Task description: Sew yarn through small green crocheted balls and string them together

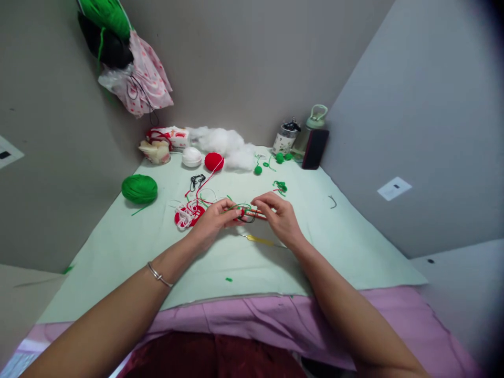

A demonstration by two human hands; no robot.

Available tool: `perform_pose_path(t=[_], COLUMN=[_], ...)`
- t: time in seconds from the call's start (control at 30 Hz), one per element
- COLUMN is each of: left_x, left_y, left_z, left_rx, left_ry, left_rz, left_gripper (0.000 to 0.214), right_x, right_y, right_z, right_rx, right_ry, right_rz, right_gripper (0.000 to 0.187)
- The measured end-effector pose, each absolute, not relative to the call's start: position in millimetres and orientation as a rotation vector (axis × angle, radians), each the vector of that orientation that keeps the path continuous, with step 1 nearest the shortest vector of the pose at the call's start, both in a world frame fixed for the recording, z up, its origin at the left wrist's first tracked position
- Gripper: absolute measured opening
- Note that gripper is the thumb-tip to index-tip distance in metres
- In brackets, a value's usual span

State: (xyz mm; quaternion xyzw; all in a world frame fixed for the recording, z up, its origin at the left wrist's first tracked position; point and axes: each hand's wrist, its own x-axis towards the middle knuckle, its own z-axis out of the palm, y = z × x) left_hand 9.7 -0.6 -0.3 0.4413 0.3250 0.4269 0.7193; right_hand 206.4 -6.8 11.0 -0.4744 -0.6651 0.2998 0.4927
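Observation:
My left hand (220, 214) is closed on a small red and green yarn piece (242, 211) above the table. Loops of green and dark strand curl around that piece. Just to its right, my right hand (277, 212) has thumb and forefinger pinched together, but what lies between them is too small to make out. A slender orange-red tool (255, 214) spans the gap between both hands, its right end hidden by the right hand. Below them on the table lies a yellow-handled crochet hook (260, 240). Tangled white yarn (188, 215) over red yarn is beside my left wrist.
A green yarn ball (139, 189) sits left; white (191, 157) and red (214, 161) balls stand before white stuffing (222, 142). At back right are a pen cup (284, 140), bottle (316, 118) and phone (315, 149). Bags (145, 79) hang upper left.

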Motion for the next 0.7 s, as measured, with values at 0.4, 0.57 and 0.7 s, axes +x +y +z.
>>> perform_pose_path(t=[0.4,0.57,0.7], left_x=[12.4,14.0,14.8], left_y=[-2.2,-4.1,-3.2], left_z=[-1.8,1.3,-3.4], left_rx=[0.975,0.959,0.960], left_ry=[0.735,0.753,0.740], left_rz=[0.925,0.943,0.917], left_gripper=[0.035,0.037,0.035], right_x=[204.1,201.9,195.0], right_y=[-6.4,-8.5,-11.8], right_z=[16.1,18.5,18.0], right_rx=[-1.177,-1.148,-1.139], right_ry=[-1.362,-1.371,-1.414], right_rz=[1.168,1.257,1.247], right_gripper=[0.033,0.032,0.027])
